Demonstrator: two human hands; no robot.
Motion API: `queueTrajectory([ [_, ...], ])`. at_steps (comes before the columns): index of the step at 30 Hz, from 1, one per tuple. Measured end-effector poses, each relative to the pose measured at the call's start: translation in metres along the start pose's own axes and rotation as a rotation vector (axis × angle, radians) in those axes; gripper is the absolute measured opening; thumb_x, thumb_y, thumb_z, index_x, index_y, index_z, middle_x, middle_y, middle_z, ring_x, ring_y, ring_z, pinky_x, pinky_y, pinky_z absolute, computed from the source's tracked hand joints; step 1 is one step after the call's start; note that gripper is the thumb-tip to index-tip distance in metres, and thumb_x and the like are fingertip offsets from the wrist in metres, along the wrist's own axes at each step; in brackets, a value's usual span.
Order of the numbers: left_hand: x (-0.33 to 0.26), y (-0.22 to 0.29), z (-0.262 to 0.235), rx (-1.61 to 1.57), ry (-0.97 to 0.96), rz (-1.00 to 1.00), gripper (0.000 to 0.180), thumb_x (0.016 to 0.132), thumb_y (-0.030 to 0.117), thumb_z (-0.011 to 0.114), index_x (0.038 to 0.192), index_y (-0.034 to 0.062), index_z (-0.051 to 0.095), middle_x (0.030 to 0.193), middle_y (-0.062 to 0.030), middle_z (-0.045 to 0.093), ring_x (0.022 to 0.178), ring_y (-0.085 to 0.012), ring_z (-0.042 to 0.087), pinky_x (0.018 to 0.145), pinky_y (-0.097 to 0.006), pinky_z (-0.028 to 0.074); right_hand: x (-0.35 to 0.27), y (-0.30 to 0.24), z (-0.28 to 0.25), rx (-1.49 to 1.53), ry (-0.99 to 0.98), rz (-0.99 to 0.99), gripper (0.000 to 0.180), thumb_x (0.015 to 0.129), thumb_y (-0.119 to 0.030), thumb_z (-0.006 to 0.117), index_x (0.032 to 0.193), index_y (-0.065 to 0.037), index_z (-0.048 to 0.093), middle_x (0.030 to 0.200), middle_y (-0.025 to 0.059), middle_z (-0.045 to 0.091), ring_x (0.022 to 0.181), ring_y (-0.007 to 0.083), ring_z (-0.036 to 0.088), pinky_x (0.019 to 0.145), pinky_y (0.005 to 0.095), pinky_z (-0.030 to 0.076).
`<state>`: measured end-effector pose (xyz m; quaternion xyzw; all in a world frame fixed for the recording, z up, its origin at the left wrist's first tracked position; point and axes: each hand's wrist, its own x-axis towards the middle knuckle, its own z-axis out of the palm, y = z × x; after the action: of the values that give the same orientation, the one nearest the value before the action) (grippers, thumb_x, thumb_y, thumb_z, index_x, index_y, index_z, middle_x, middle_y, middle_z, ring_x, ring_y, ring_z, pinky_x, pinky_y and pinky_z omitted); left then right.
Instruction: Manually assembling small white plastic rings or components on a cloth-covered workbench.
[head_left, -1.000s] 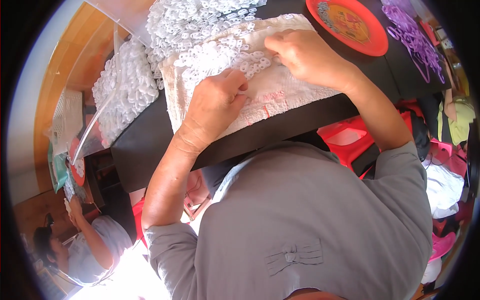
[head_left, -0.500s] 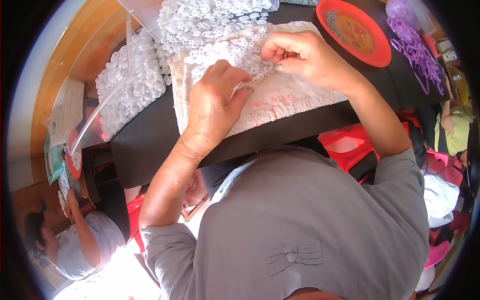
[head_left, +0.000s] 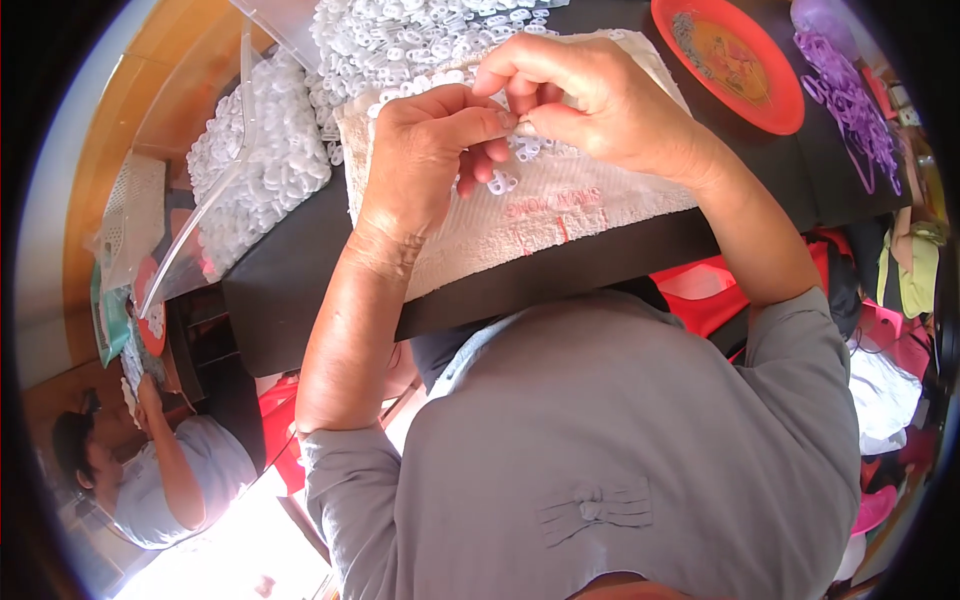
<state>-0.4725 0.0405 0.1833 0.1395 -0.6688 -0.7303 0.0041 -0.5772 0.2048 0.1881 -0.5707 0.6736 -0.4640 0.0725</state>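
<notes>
My left hand (head_left: 425,150) and my right hand (head_left: 605,105) meet above a beige towel (head_left: 450,260), with thumbs and forefingers pinched close together. Whatever is between the fingertips is too small and too covered to make out. Small white plastic pieces with holes (head_left: 500,183) lie on the towel beneath the hands, partly hidden by them. Beyond the towel spreads a large heap of the same white pieces (head_left: 390,45).
A clear plastic bin (head_left: 243,130) and more white pieces (head_left: 255,160) are on the left. On the dark table (head_left: 290,310), an orange-red plate (head_left: 785,105) with small grey bits stands at right, beside purple straps (head_left: 850,110). Another person (head_left: 180,470) sits at lower left.
My hands have come together from apart, and their fingertips now meet. The left hand has turned toward the right one. The view has shifted slightly.
</notes>
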Motion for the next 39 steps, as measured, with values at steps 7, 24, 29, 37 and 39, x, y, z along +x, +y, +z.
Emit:
queueTrajectory([
  [7, -0.001, -0.002, -0.001, -0.120, 0.051, -0.011, 0.012, 0.084, 0.009, 0.063, 0.085, -0.0015, 0.068, 0.067, -0.0061, 0.063, 0.051, -0.0097, 0.053, 0.043, -0.021, 0.037, 0.003, 0.016, 0.005, 0.060, 0.096, 0.016, 0.012, 0.083, 0.002, 0.064, 0.094, -0.001, 0.061, 0.076, 0.0007, 0.059, 0.070, 0.0087, 0.057, 0.063, 0.0236, 0.045],
  [24, -0.011, -0.016, -0.001, 1.144, -0.155, 0.573, 0.018, 0.070, 0.011, 0.074, 0.076, 0.0067, 0.058, 0.080, -0.0086, 0.055, 0.080, -0.0294, 0.060, 0.067, -0.041, 0.050, -0.005, -0.014, -0.012, 0.085, 0.244, 0.015, 0.006, 0.082, 0.000, 0.067, 0.085, 0.001, 0.062, 0.076, 0.0081, 0.067, 0.068, 0.0133, 0.064, 0.061, 0.0261, 0.049],
  [29, -0.013, -0.015, -0.002, 1.198, -0.150, 0.572, 0.013, 0.073, 0.004, 0.072, 0.078, 0.0024, 0.059, 0.078, -0.0083, 0.057, 0.069, -0.0257, 0.058, 0.061, -0.037, 0.046, -0.005, -0.010, -0.011, 0.031, 0.236, -0.074, 0.007, 0.080, 0.001, 0.068, 0.083, 0.001, 0.061, 0.075, 0.0082, 0.067, 0.067, 0.0144, 0.063, 0.060, 0.0269, 0.048],
  [37, -0.006, -0.020, 0.000, 0.823, -0.013, 0.529, 0.008, 0.082, 0.008, 0.068, 0.083, 0.0015, 0.063, 0.072, -0.0050, 0.060, 0.062, -0.0164, 0.056, 0.059, -0.031, 0.046, -0.004, -0.014, -0.010, 0.048, 0.245, 0.054, 0.008, 0.081, 0.001, 0.068, 0.084, 0.002, 0.060, 0.074, 0.0075, 0.066, 0.068, 0.0150, 0.063, 0.060, 0.0265, 0.048],
  [39, -0.007, -0.017, 0.002, 0.551, 0.039, 0.379, 0.008, 0.084, 0.010, 0.068, 0.085, 0.0023, 0.066, 0.071, -0.0040, 0.062, 0.060, -0.0137, 0.055, 0.057, -0.030, 0.047, -0.004, -0.011, -0.007, 0.127, 0.263, 0.072, 0.007, 0.083, -0.001, 0.066, 0.083, 0.002, 0.060, 0.072, 0.0070, 0.065, 0.066, 0.0144, 0.062, 0.058, 0.0260, 0.046],
])
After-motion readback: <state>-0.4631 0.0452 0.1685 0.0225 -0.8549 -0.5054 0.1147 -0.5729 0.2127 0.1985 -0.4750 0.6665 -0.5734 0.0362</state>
